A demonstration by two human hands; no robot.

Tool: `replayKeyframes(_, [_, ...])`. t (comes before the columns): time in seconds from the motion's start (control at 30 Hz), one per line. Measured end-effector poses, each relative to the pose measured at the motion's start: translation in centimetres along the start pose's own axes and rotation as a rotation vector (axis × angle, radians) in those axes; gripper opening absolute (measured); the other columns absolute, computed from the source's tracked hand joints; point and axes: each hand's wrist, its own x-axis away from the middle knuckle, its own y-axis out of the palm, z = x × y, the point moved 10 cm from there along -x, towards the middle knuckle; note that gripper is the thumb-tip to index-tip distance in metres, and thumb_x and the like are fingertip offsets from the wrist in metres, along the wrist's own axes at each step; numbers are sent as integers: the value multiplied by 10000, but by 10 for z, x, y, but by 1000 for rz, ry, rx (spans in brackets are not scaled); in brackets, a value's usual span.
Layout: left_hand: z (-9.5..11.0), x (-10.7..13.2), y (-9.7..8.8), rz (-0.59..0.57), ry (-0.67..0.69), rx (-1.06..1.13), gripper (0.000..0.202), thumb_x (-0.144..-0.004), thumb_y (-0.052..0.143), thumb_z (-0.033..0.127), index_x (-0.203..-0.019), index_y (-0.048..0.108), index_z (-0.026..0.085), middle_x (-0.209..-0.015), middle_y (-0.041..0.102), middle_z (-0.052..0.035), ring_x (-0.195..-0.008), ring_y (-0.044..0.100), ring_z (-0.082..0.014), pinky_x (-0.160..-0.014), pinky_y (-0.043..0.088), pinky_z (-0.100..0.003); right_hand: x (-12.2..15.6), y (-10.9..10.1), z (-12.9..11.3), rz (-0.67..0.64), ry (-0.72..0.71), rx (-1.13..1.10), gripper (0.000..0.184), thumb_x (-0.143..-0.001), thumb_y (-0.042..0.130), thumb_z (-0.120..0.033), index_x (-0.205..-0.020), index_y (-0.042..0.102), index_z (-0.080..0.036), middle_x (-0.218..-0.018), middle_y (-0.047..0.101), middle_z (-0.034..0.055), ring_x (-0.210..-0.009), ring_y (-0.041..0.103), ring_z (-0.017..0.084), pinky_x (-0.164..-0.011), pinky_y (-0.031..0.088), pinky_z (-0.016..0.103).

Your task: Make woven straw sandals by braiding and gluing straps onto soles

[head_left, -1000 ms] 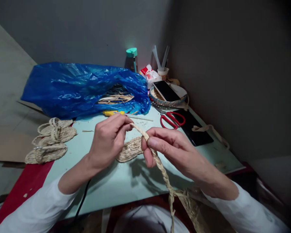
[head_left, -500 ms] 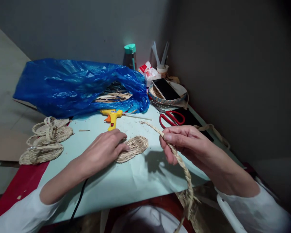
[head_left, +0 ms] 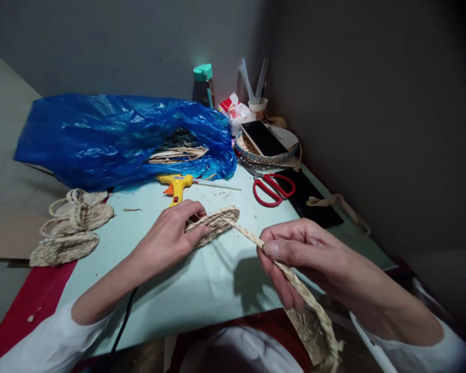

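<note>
My left hand grips the near-left end of a woven straw sole, thumb on its near side and fingers behind, with the sole tilted up. A braided straw cord is pinched between the thumb and fingers of my right hand. The cord's thin tip lies over the right part of the sole; whether it touches there I cannot tell. Its thicker length hangs down past the table's front edge. Just behind my left hand lies a yellow glue gun with a clear stick in its back.
Several small straw sandals sit at the left. A blue plastic bag of straw fills the back left. Red-handled scissors, a dark flat tablet and a basket carrying a phone are at the right. A bottle stands behind.
My left hand has taken hold of the sole and tilted it up. My right hand has moved down slightly, and the cord's tip now reaches over the sole.
</note>
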Motion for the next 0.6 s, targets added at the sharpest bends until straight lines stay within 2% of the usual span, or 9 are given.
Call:
replayKeyframes(0.1, [2, 4, -3, 32, -45, 53, 165, -861, 575, 385, -836, 549, 224, -749, 586, 8, -699, 524, -200, -661, 351, -310, -1, 5, 1, -3, 28, -2, 285, -961, 597, -333, -757, 653, -142, -595, 684, 21, -495, 566, 87, -536, 433, 183])
replayKeyframes(0.2, [7, 8, -8, 96, -29, 82, 130, -869, 583, 358, -884, 574, 229, -780, 616, 16, -683, 525, -184, -646, 357, -292, -3, 10, 0, -26, 34, 13, 331, -956, 602, -366, -715, 650, -145, -576, 663, 17, -517, 572, 99, -582, 450, 206])
replayKeyframes(0.37, [13, 13, -15, 177, 43, 167, 144, -903, 580, 328, -991, 639, 230, -890, 695, -2, -724, 587, -188, -668, 405, -273, -7, 9, 2, -1, 38, 7, 294, -948, 609, -405, -801, 662, -155, -607, 678, 17, -517, 588, 107, -564, 459, 202])
replayKeyframes(0.5, [13, 16, -15, 215, 58, 177, 254, -916, 583, 337, -1105, 696, 209, -964, 750, -36, -737, 627, -201, -711, 434, -281, -10, 9, 0, -5, -8, -16, 264, -968, 585, -347, -822, 667, -143, -630, 695, 24, -518, 600, 91, -513, 438, 162])
replayKeyframes(0.6, [12, 17, -13, 206, 56, 172, 281, -915, 597, 342, -1122, 714, 192, -1009, 765, -56, -778, 650, -209, -732, 450, -279, -13, 10, -4, -13, -37, -14, 251, -980, 564, -310, -833, 667, -134, -637, 698, 24, -514, 604, 84, -527, 462, 161])
